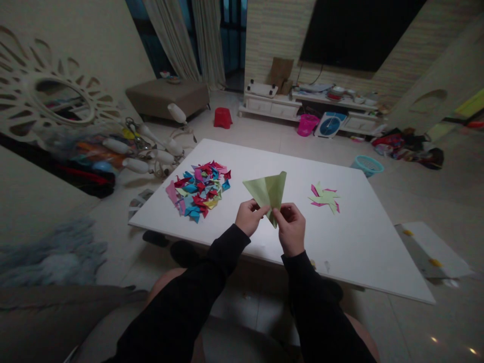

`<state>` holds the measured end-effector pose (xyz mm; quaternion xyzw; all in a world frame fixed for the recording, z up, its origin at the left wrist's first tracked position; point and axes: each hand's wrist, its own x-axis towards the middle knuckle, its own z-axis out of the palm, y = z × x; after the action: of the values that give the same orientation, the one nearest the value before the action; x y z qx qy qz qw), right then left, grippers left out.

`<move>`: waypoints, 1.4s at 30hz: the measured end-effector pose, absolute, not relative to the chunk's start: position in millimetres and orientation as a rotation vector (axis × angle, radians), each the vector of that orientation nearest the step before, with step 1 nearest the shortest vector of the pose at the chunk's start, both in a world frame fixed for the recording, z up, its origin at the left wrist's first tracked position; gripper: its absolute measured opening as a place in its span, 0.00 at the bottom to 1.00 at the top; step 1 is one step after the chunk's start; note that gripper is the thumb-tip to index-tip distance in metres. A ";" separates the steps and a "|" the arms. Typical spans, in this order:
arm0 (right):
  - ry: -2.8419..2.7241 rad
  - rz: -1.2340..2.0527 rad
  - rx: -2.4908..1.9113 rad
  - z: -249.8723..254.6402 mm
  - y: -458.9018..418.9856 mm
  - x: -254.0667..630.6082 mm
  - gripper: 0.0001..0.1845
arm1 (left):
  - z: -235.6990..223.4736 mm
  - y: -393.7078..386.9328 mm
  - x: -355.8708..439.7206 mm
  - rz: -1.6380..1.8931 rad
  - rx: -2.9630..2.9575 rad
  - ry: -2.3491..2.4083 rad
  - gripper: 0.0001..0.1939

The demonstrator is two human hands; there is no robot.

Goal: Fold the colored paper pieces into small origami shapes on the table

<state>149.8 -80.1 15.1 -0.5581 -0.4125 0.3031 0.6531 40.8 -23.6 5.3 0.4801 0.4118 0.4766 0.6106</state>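
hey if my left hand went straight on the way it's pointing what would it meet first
Apart from the green paper it holds, your left hand would probably meet your right hand first, since its thumb points across toward it. Their exact depths are hard to tell.

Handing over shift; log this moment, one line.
left hand: on green paper | right hand: on same paper | folded pieces: left on table

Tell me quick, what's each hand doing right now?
Left hand: closed on the green paper, pinching its lower part.
Right hand: also closed on that paper, thumb pressed near its lower tip.
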 end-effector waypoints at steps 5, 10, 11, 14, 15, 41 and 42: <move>-0.954 0.712 -1.252 12.7 -80.8 148.6 0.10 | 4.3 -22.5 40.3 1.135 1.115 0.966 0.14; -0.968 0.702 -1.271 13.0 -82.0 147.7 0.10 | 9.1 -24.4 39.2 1.139 1.132 0.995 0.13; -0.974 0.692 -1.280 12.9 -82.2 147.8 0.10 | 10.2 -24.9 39.2 1.142 1.145 0.999 0.13; -1.008 0.636 -1.318 11.8 -83.3 147.8 0.09 | 12.3 -26.4 39.2 1.157 1.179 1.011 0.10; -1.025 0.610 -1.335 11.3 -83.8 147.5 0.09 | 12.5 -26.9 39.3 1.160 1.186 1.019 0.10; -1.262 0.370 -1.368 17.5 -88.5 139.5 0.04 | 16.9 -26.7 39.4 1.172 1.065 0.978 0.04; -1.266 0.372 -1.364 17.5 -88.4 139.4 0.04 | 16.1 -26.6 39.5 1.168 1.042 0.948 0.05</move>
<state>139.4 -88.4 17.5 -0.5842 -0.5421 0.1592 0.5827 39.5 -26.6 16.1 0.4512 0.4105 0.5057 0.6101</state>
